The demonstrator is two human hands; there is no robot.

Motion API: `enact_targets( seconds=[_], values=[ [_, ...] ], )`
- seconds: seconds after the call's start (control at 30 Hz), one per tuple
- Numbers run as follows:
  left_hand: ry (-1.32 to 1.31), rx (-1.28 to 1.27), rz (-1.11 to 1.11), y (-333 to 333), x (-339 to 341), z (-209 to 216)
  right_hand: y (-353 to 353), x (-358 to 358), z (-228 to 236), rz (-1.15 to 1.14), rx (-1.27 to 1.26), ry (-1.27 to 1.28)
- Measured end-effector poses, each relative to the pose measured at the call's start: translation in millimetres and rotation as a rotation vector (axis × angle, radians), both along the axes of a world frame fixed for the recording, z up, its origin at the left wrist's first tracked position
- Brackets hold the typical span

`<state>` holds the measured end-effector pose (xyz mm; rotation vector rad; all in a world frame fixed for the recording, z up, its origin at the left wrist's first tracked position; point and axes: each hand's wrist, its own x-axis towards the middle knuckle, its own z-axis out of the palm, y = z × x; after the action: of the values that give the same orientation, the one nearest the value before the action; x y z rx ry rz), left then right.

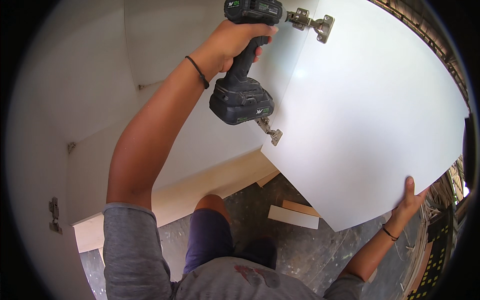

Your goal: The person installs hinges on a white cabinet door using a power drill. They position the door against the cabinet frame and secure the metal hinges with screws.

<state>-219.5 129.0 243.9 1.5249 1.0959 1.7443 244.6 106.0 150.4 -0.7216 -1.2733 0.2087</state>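
Note:
My left hand is closed around the grip of a black cordless drill. The drill's nose points right, at the upper metal hinge; whether the bit touches a screw is too small to tell. That hinge joins a white cabinet door to the white cabinet side wall. Lower down, partly behind the drill's battery, a second hinge links the same two panels. My right hand grips the door's outer edge, thumb on the white face and most fingers hidden behind it. The door stands swung open.
On the left cabinet wall sits another hinge part. Small metal brackets show in the cabinet's inner corners. A light wood base strip runs along the bottom. Board offcuts lie on the dark floor, and wood strips are stacked at right.

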Motion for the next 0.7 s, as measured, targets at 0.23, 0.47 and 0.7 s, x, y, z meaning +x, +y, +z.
enact_targets(
  seconds=[0.23, 0.47, 0.7],
  values=[
    [0.075, -0.020, 0.003, -2.4, -2.3, 4.1, 0.1, -1.6, 1.7, 0.004, -0.009, -0.007],
    [0.015, 0.006, 0.095, -2.5, 3.7, 2.9, -4.3, -7.3, 3.8, -0.003, -0.019, -0.032],
    [-0.032, -0.027, 0.072, 2.8, 0.5, -2.3, -2.3, -2.7, 1.8, 0.013, -0.010, 0.000]
  ],
)
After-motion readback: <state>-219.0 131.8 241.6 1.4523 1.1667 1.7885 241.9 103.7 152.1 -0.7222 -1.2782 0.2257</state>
